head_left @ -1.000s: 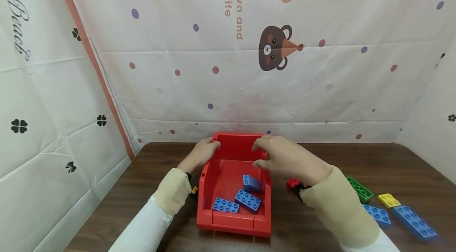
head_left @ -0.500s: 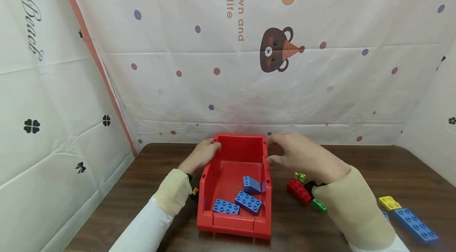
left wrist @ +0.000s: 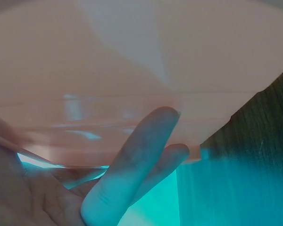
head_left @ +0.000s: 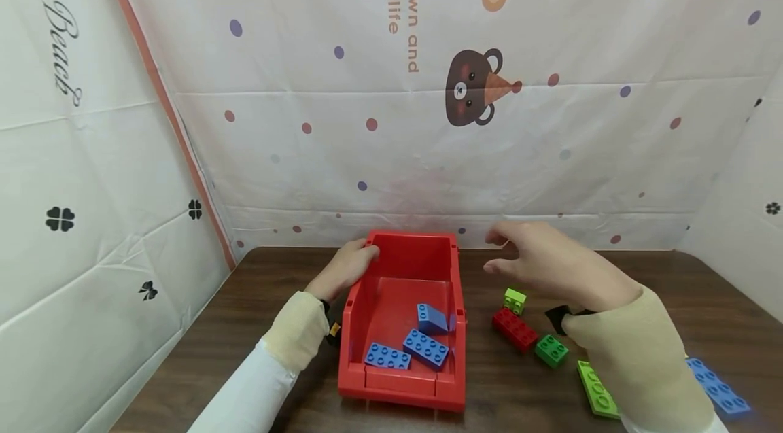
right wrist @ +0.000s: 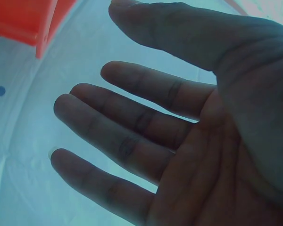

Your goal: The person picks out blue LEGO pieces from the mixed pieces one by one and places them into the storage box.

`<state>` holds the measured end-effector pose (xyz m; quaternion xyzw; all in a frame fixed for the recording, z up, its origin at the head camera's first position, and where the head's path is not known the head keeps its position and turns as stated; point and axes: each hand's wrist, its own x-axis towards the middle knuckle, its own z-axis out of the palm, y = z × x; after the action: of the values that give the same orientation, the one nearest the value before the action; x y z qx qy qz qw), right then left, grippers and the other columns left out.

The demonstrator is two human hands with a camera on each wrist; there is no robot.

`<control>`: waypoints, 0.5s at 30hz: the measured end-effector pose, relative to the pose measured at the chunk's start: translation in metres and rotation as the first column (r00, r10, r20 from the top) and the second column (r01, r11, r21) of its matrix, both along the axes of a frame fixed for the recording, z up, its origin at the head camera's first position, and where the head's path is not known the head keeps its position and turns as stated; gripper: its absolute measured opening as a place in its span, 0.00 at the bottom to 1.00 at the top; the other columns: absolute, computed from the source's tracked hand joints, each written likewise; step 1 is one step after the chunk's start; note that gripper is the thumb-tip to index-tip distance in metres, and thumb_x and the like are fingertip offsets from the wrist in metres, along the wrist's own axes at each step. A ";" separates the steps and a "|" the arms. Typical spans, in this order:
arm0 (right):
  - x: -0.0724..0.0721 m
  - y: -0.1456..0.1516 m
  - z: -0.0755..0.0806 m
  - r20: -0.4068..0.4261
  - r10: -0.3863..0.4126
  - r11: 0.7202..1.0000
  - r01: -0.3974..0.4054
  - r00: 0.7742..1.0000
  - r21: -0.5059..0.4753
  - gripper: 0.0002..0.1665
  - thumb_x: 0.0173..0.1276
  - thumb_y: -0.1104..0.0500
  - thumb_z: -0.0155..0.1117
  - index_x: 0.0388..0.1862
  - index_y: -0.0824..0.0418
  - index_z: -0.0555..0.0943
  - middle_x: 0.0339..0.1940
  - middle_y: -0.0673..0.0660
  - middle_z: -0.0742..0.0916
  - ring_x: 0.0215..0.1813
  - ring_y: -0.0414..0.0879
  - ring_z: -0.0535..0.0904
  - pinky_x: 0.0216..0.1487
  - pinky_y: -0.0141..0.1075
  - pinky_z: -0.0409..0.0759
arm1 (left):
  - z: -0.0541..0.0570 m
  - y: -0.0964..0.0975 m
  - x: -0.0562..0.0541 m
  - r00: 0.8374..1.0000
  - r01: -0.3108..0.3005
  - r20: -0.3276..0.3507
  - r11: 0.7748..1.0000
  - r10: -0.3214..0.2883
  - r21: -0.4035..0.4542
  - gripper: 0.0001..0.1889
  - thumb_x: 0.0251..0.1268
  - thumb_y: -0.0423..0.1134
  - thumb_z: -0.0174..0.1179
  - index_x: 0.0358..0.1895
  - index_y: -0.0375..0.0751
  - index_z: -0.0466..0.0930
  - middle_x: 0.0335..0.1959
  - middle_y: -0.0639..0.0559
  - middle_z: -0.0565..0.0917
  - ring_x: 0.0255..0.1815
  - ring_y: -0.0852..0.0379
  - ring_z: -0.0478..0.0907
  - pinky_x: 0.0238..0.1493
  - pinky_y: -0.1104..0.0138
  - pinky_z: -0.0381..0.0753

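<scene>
A red open-fronted plastic bin [head_left: 400, 384] stands on the table with three blue toy bricks [head_left: 426, 347] lying inside it. My left hand [head_left: 344, 268] grips its left wall near the back, thumb over the rim. In the left wrist view, fingers [left wrist: 137, 162] of that hand lie along the bin's outer side. To the right of the bin, my right hand [head_left: 544, 260] is in the air, with nothing between its spread, slightly bent fingers [right wrist: 115, 134]. Closest to it on the table are a lime brick [head_left: 514, 300], a red brick [head_left: 515, 329] and a green brick [head_left: 552, 350].
A lime flat brick [head_left: 597, 389] and a long blue brick [head_left: 717, 385] lie farther right, partly behind the right sleeve [head_left: 642, 351]. The dark wooden table [head_left: 269, 324] meets a white printed curtain [head_left: 293, 161] at its back edge.
My right hand has moved right, from over the bin's right rim to beside it, uncovering bricks on the table. The left hand keeps its hold on the bin.
</scene>
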<state>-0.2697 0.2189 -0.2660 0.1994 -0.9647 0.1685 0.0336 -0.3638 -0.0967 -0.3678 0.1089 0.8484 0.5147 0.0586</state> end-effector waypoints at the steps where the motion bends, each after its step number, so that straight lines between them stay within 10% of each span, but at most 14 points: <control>1: 0.000 0.002 0.000 -0.005 0.001 1.000 -0.001 1.000 -0.001 0.29 0.66 0.53 0.79 0.61 0.64 0.83 0.54 0.61 0.87 0.54 0.59 0.85 0.51 0.56 0.86 | 0.000 0.000 0.000 1.000 -0.001 0.000 1.000 0.001 0.000 0.19 0.79 0.41 0.46 0.59 0.32 0.78 0.51 0.34 0.85 0.42 0.38 0.87 0.39 0.57 0.90; 15: -0.003 0.023 0.003 -0.025 -0.023 0.999 0.023 0.999 0.025 0.28 0.65 0.52 0.79 0.58 0.65 0.84 0.51 0.61 0.88 0.52 0.59 0.86 0.52 0.58 0.86 | -0.001 -0.001 -0.002 1.000 -0.001 0.011 1.000 0.001 -0.001 0.19 0.81 0.42 0.45 0.60 0.32 0.78 0.51 0.35 0.85 0.42 0.39 0.88 0.39 0.56 0.91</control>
<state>-0.2726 0.2419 -0.2635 0.1908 -0.9685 0.1535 0.0449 -0.3657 -0.0978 -0.3686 0.1059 0.8485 0.5147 0.0630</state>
